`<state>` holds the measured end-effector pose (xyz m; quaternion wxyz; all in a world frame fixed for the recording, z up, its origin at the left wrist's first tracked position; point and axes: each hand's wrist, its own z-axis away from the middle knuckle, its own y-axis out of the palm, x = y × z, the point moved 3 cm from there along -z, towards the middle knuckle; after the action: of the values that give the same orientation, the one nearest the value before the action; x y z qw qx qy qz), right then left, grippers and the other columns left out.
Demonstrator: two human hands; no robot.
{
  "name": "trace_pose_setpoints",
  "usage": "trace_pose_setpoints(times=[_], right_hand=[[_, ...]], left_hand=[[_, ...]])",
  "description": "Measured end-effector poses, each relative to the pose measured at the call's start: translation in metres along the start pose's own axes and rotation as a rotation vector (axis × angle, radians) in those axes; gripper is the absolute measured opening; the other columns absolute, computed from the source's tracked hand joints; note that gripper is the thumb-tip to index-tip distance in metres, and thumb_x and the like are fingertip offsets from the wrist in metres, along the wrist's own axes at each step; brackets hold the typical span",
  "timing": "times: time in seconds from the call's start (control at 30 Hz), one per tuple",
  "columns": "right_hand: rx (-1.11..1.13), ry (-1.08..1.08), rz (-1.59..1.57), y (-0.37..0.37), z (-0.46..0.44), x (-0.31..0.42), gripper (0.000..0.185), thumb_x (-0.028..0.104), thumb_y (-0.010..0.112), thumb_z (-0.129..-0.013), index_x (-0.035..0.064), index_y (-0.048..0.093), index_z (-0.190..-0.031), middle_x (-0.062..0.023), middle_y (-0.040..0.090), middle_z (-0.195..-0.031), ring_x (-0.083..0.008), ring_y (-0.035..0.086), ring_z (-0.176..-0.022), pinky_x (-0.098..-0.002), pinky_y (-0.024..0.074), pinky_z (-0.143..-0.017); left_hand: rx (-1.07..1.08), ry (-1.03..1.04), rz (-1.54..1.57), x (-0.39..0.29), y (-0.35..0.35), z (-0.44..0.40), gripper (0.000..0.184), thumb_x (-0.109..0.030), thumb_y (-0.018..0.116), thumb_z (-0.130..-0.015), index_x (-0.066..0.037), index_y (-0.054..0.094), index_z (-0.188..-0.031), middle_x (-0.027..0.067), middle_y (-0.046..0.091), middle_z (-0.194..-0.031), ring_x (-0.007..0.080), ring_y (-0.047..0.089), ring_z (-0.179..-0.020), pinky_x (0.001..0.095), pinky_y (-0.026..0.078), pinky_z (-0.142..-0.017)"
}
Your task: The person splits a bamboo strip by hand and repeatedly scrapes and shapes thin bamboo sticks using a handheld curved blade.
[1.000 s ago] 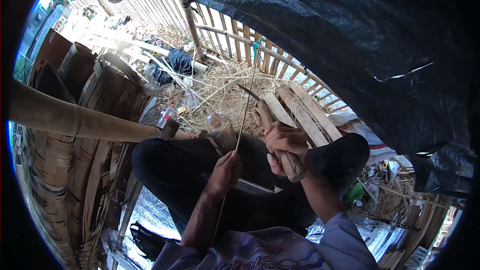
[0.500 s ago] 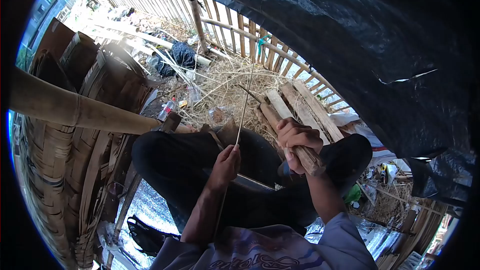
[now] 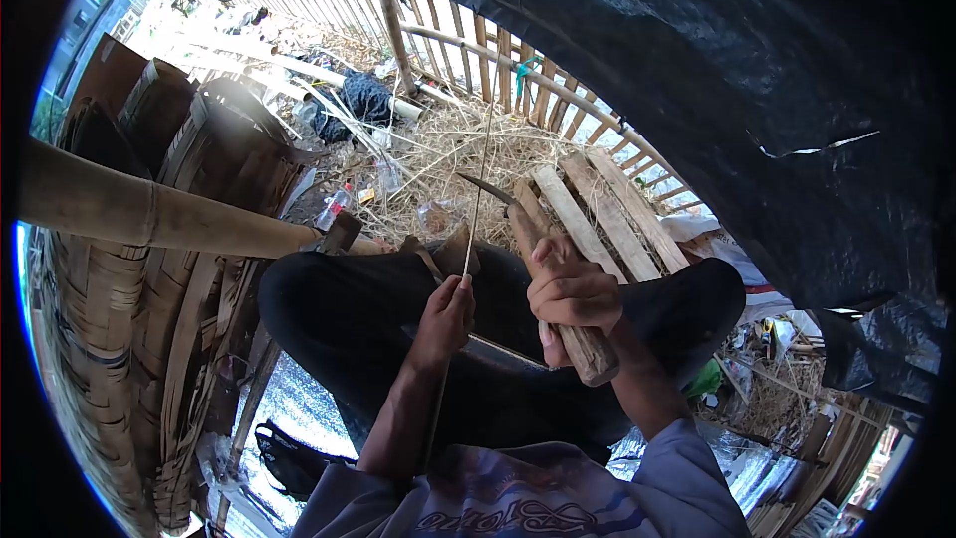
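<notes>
In the head view, my left hand (image 3: 445, 317) is closed round a thin bamboo strip (image 3: 472, 239). The strip runs up and away from the fingers, and its lower part passes back along my forearm. My right hand (image 3: 575, 291) grips a knife (image 3: 526, 231) by its long, thick wooden handle. The narrow, dark, curved blade points up and to the left, its tip reaching across the line of the strip. Whether blade and strip touch, I cannot tell. Both hands are above my crossed legs (image 3: 334, 304), where a piece of wood (image 3: 455, 251) stands upright.
A thick bamboo pole (image 3: 169, 217) comes in from the left, near stacked woven bamboo (image 3: 105, 309). Ahead are wooden planks (image 3: 607, 209), straw-like shavings (image 3: 438, 154), a plastic bottle (image 3: 337, 205) and a slatted fence (image 3: 468, 50). Dark plastic sheeting (image 3: 697, 70) hangs at the right.
My right hand has moved left and slightly down with the knife, bringing the blade across the strip's line. My left hand has shifted slightly left and up, still holding the strip.
</notes>
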<state>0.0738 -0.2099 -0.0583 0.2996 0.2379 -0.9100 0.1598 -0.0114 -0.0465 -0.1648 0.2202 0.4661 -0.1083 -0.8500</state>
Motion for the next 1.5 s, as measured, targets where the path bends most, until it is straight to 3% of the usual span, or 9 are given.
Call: trace_pose_setpoints(times=[0.1,0.27,0.4,0.57,0.73,0.93,1.13,1.2,1.5], right_hand=[[0.263,-0.059,0.233,0.011,0.009,-0.014,0.02,0.003,0.069,-0.057,0.0066,0.056,-0.072,-0.0001,0.055,-0.069,-0.0154,0.058,-0.065,-0.0446,0.0447,-0.079],[0.139,0.013,0.22,-0.002,0.007,-0.011,0.021,0.003,0.071,-0.058,0.0075,0.056,-0.072,0.0005,0.056,-0.069,-0.0154,0.058,-0.065,-0.044,0.0449,-0.08],[0.162,-0.026,0.004,0.009,0.007,0.014,0.011,0.005,0.063,-0.061,0.0068,0.054,-0.067,-0.0027,0.058,-0.07,-0.0164,0.061,-0.068,-0.044,0.0445,-0.08],[0.116,0.045,0.249,-0.008,0.009,-0.014,0.01,0.007,0.062,-0.067,0.0054,0.054,-0.07,-0.0043,0.055,-0.065,-0.0182,0.058,-0.062,-0.0442,0.0443,-0.08],[-0.101,0.067,-0.079,-0.019,0.003,0.023,0.017,0.016,0.06,-0.081,0.0053,0.05,-0.073,-0.0044,0.054,-0.059,-0.0171,0.054,-0.052,-0.0398,0.0474,-0.068],[-0.011,-0.016,-0.382,-0.009,-0.001,0.05,0.009,0.004,0.059,-0.07,0.0025,0.05,-0.068,-0.0046,0.053,-0.059,-0.0169,0.053,-0.051,-0.0377,0.053,-0.059],[0.095,-0.131,-0.455,0.01,0.007,0.061,0.013,0.008,0.062,-0.07,0.0017,0.052,-0.064,-0.0065,0.055,-0.059,-0.0173,0.054,-0.051,-0.0362,0.0556,-0.055],[0.13,-0.125,-0.38,0.013,0.01,0.065,0.028,0.021,0.069,-0.082,0.0039,0.054,-0.067,-0.0032,0.052,-0.061,-0.0158,0.055,-0.053,-0.036,0.0556,-0.059],[0.214,-0.095,-0.344,0.02,0.007,0.074,0.028,0.022,0.072,-0.078,0.0052,0.052,-0.066,-0.0011,0.05,-0.061,-0.0149,0.056,-0.054,-0.0333,0.0545,-0.06]], left_hand=[[0.084,-0.007,-0.045,0.001,0.006,0.009,0.023,-0.03,0.044,-0.099,-0.017,0.044,-0.08,-0.0089,0.03,-0.054,0.0012,0.025,-0.038,0.0196,0.018,-0.034],[0.054,-0.011,-0.065,0.008,0.004,0.006,0.023,-0.024,0.043,-0.1,-0.011,0.046,-0.08,-0.0083,0.033,-0.058,0.0003,0.03,-0.045,0.0182,0.022,-0.039],[0.0,0.022,-0.095,-0.001,0.004,0.009,0.023,-0.023,0.043,-0.1,-0.009,0.047,-0.082,-0.0082,0.034,-0.059,0.0002,0.031,-0.046,0.0181,0.023,-0.04],[0.055,0.029,-0.149,0.019,0.001,0.007,0.02,-0.022,0.044,-0.1,-0.007,0.05,-0.088,-0.0077,0.036,-0.06,0.0001,0.031,-0.048,0.0179,0.023,-0.041],[0.015,0.023,-0.039,-0.011,0.006,0.013,0.019,-0.021,0.045,-0.099,-0.004,0.053,-0.101,-0.0069,0.038,-0.061,0.0,0.032,-0.05,0.0176,0.024,-0.042],[-0.039,0.119,-0.125,-0.006,0.002,-0.002,0.019,-0.02,0.048,-0.097,-0.003,0.053,-0.105,-0.0036,0.046,-0.064,0.0017,0.038,-0.05,0.0187,0.029,-0.043],[-0.093,0.172,-0.189,-0.008,-0.005,-0.008,0.017,-0.02,0.049,-0.097,-0.004,0.052,-0.102,-0.0006,0.051,-0.069,0.0002,0.034,-0.047,0.0168,0.024,-0.041],[-0.062,0.157,-0.108,-0.014,-0.005,-0.004,0.017,-0.019,0.049,-0.097,-0.003,0.053,-0.101,-0.0002,0.052,-0.069,-0.0001,0.034,-0.047,0.017,0.024,-0.041],[-0.024,0.134,-0.119,-0.012,-0.006,-0.005,0.019,-0.02,0.051,-0.096,-0.002,0.056,-0.099,0.0001,0.055,-0.071,-0.0013,0.032,-0.046,0.017,0.021,-0.04]])
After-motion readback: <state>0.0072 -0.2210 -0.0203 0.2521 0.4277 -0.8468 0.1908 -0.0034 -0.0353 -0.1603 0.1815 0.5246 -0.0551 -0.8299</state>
